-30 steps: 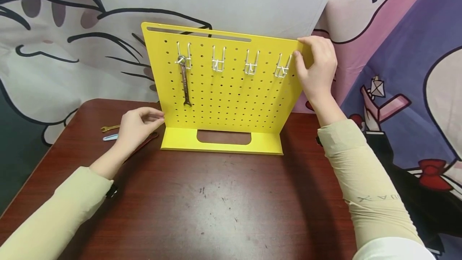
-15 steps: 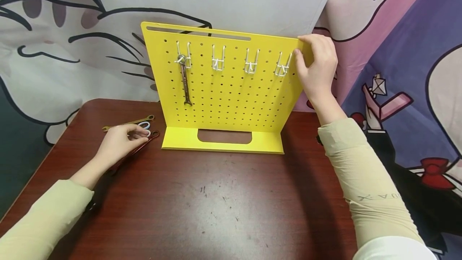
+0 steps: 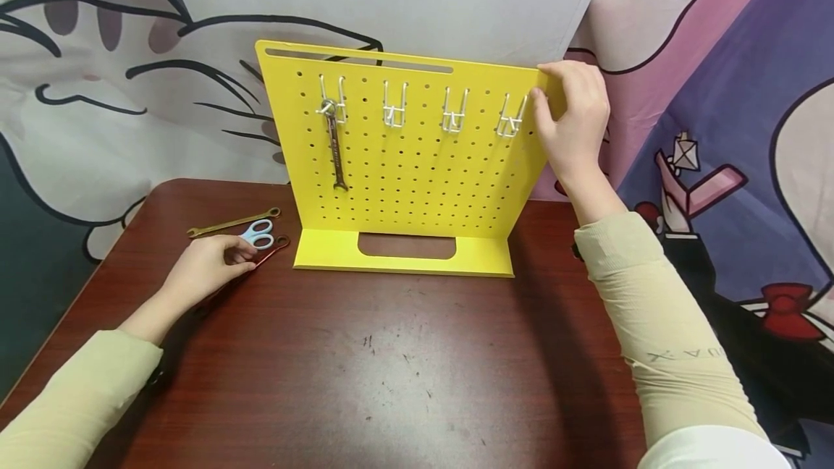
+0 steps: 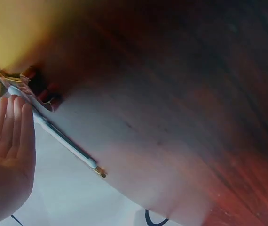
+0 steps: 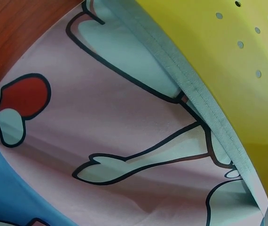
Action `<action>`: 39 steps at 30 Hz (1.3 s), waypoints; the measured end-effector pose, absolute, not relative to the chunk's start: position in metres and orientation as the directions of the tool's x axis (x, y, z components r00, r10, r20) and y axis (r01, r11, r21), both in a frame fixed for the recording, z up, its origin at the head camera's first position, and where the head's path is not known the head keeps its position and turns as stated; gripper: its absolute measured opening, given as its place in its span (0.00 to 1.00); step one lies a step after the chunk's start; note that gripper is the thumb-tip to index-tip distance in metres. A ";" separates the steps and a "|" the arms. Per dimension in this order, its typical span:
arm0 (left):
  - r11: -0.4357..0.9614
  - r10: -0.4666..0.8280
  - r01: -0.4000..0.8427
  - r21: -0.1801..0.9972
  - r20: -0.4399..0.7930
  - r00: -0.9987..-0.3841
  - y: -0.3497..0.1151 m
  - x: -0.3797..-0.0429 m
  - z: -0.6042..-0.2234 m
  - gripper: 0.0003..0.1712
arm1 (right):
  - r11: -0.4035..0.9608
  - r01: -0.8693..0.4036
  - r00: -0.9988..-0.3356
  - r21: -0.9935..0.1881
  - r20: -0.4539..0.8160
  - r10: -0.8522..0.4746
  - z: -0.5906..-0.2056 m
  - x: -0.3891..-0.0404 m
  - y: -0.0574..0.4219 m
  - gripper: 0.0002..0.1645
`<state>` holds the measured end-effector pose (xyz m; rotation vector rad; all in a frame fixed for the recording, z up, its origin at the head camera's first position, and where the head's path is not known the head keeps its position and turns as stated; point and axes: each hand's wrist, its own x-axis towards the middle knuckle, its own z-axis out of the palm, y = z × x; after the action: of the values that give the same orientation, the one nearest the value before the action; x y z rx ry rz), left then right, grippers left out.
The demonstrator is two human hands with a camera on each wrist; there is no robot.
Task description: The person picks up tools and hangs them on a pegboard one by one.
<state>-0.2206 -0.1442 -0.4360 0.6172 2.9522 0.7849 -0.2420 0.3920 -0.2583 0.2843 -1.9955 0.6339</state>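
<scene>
My left hand (image 3: 207, 266) is low over the table at the left, fingertips right at a red wrench (image 3: 275, 247). Its fingers look nearly straight in the left wrist view, with the thumb apart. Just beyond lies a pair of scissors with light blue handles (image 3: 259, 234), blades partly hidden by the hand. Behind them is a gold-coloured wrench (image 3: 233, 224). My right hand (image 3: 576, 118) grips the upper right corner of the yellow pegboard (image 3: 417, 179), thumb on the front face. A silver wrench (image 3: 335, 150) hangs from the pegboard's leftmost hook.
Three more white wire hooks (image 3: 394, 107) run along the pegboard's upper part with nothing on them. The board stands on its folded yellow base near the back of the dark red wooden table (image 3: 391, 353). A printed cloth (image 3: 195, 114) hangs close behind.
My left hand has moved left and down from the pegboard's left edge, past the scissors, to the red wrench. My right hand has stayed at the board's corner.
</scene>
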 end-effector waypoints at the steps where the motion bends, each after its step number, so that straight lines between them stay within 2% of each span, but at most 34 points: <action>1: 0.796 0.386 0.369 0.479 0.067 -0.920 -0.145 -0.221 -0.437 0.11 | 0.837 -0.450 -0.489 -0.313 0.870 0.062 -0.258 -0.242 0.392 0.15; 8: 0.803 0.406 0.388 0.453 0.061 -0.912 -0.147 -0.222 -0.444 0.11 | 0.825 -0.452 -0.510 -0.339 0.857 0.073 -0.258 -0.242 0.390 0.15; 16: 0.796 0.369 0.347 0.496 0.057 -0.928 -0.147 -0.222 -0.447 0.10 | 0.835 -0.461 -0.485 -0.301 0.873 0.047 -0.257 -0.245 0.389 0.16; 26: 0.759 0.335 0.254 0.599 -0.025 -0.942 -0.152 -0.233 -0.450 0.12 | 0.836 -0.457 -0.488 -0.305 0.871 0.051 -0.257 -0.245 0.389 0.16; 39: 0.780 0.309 0.162 0.604 -0.148 -0.939 -0.149 -0.235 -0.442 0.16 | 0.846 -0.440 -0.489 -0.301 0.871 0.056 -0.259 -0.242 0.393 0.18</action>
<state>-0.2346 -0.1492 -0.4422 0.3677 2.7343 0.8960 -0.2416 0.3933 -0.2589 0.2821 -2.0026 0.6113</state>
